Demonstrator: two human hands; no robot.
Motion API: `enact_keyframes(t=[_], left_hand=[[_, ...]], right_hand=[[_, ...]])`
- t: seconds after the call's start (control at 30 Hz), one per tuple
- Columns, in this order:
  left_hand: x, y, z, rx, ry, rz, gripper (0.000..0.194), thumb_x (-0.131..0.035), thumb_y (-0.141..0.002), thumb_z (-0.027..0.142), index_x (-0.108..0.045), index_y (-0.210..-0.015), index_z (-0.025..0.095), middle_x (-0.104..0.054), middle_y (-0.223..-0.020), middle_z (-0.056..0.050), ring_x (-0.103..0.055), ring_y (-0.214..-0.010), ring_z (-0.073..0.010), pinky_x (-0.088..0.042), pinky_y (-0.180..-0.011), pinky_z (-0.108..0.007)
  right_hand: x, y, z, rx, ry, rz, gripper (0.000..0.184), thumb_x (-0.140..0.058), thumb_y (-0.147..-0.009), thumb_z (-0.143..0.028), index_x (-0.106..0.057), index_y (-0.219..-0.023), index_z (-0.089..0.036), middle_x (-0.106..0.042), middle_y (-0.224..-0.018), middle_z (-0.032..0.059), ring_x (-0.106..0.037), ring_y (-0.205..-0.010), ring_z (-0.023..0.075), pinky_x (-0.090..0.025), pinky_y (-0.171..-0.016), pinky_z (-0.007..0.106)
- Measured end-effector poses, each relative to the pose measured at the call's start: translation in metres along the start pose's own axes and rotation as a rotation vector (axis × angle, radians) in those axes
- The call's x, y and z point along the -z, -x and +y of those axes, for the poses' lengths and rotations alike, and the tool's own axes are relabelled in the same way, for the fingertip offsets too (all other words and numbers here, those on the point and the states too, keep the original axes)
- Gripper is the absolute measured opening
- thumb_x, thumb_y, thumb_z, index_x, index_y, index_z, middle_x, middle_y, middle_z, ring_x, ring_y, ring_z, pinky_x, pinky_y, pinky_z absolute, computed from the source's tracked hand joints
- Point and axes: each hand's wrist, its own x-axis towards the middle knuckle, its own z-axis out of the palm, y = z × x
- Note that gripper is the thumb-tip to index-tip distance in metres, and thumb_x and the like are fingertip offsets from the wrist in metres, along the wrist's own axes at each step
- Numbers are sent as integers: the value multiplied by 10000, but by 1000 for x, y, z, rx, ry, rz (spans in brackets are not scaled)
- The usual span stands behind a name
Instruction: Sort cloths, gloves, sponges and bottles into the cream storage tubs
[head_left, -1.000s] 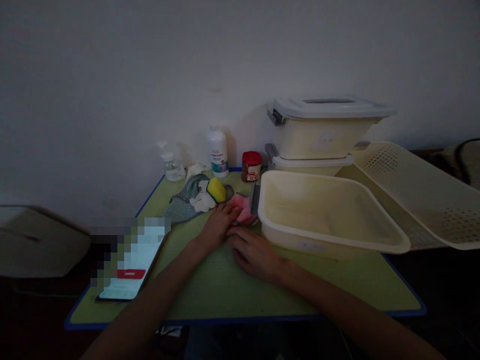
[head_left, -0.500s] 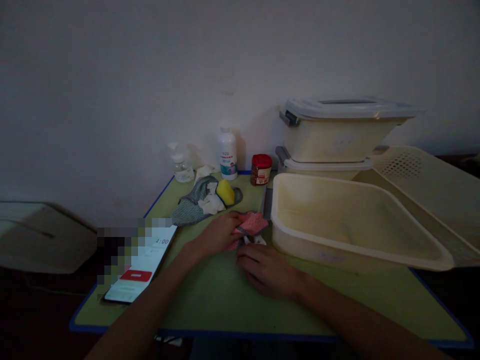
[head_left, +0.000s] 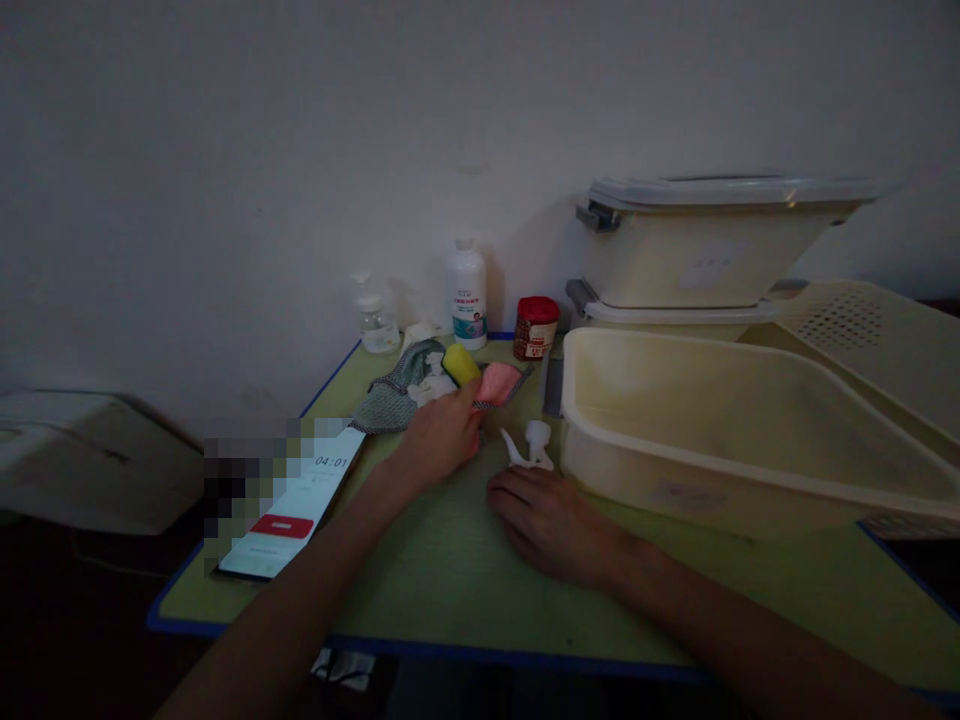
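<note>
My left hand (head_left: pixel 441 432) is closed on a pink cloth (head_left: pixel 496 384) with a dark checked edge, beside a yellow sponge (head_left: pixel 460 366). The sponge and some crumpled white tissue (head_left: pixel 430 386) lie on a grey-green cloth (head_left: pixel 386 405). Lower on the table, my right hand (head_left: pixel 551 520) has its fingers curled round a white trigger spray head (head_left: pixel 537 446). The curved trigger and round cap stick up beyond the fingers; the rest is hidden under the hand.
An open cream bin (head_left: pixel 675 490) stands at right, before stacked lidded boxes (head_left: pixel 675 255) and a perforated panel (head_left: pixel 847 320). Along the wall are a pump bottle (head_left: pixel 377 325), a white bottle (head_left: pixel 469 300) and a red-lidded jar (head_left: pixel 535 328). A phone (head_left: pixel 289 510) lies at left.
My left hand has drawn the pink cloth away from the white spray head, back and left toward the sponge. The spray head now shows uncovered at my right hand. The view has shifted slightly.
</note>
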Motion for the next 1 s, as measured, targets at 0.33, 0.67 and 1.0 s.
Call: enact_keyframes(t=[0.33, 0.67, 1.0], left_hand=[[0, -19, -22, 209, 907, 314, 212, -469, -812, 299, -607, -842, 140, -629, -747, -11, -567, -703, -158, -443, -677, -265], [9, -8, -25, 192, 238, 523, 284, -379, -887, 364, -576, -883, 159, -552, -698, -27, -538, -673, -177, -418, -659, -283], [-23, -10, -25, 30, 13, 257, 528, -434, -874, 342, -377, -1316, 60, -332, -1385, -242, -342, -1295, -338, -312, -1039, -487]], right_hand=[[-3, -2, 3, -182, -66, 90, 234, -541, -839, -186, -585, -1053, -100, -596, -1141, 156, -530, -1088, 259, -445, -943, 428], [-6, -2, 4, -169, -56, 87, 281, -538, -843, -183, -574, -1097, -70, -582, -1174, 175, -525, -1114, 270, -437, -967, 441], [-6, -2, 3, -162, -45, 105, 241, -544, -834, -176, -591, -1058, -99, -594, -1139, 161, -534, -1083, 266, -456, -939, 436]])
